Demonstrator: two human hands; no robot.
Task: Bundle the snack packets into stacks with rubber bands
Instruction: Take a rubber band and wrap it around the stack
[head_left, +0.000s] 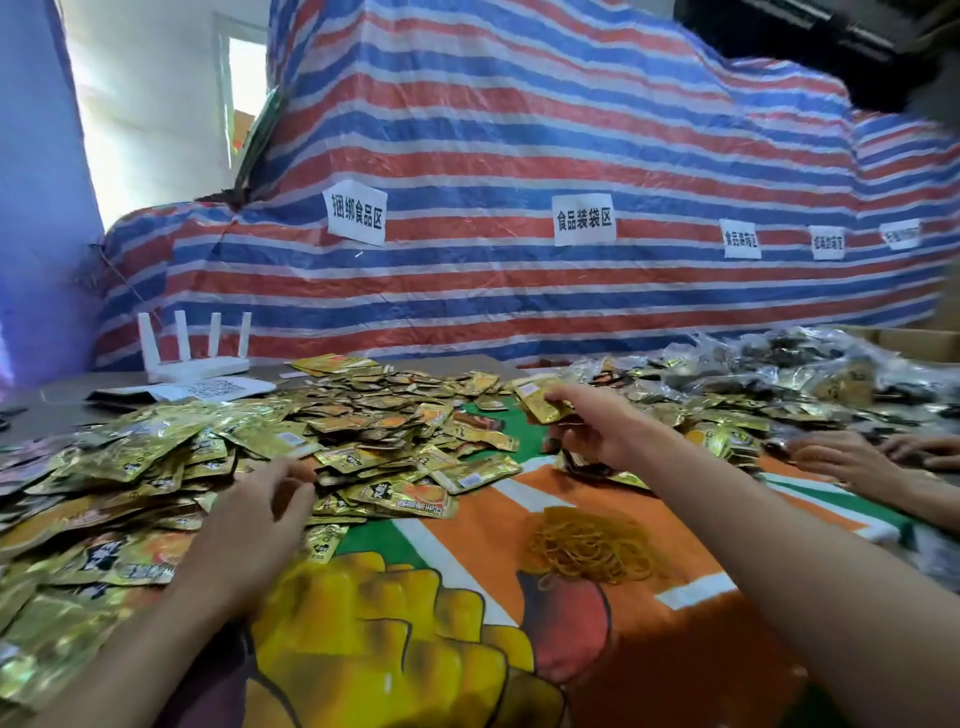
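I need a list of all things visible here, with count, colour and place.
gold foil snack packets: many, gold, table left and centre
dark snack packets: many, blackish, far right
yellow rubber bands: one heap, yellow, on cloth
printed table cloth: one, orange and green, covers table
white four-antenna router: one, white, far left
striped tarpaulin: one, red-blue-white, behind table
paper labels: five, white, on tarpaulin
another person's hands: two, right edge
left hand: on packet heap
right hand: fingers grip gold packet stack

Shiny gold snack packets (337, 431) are lying heaped across the table (57, 410). Yellow rubber bands (587, 545) are sitting piled nearby.
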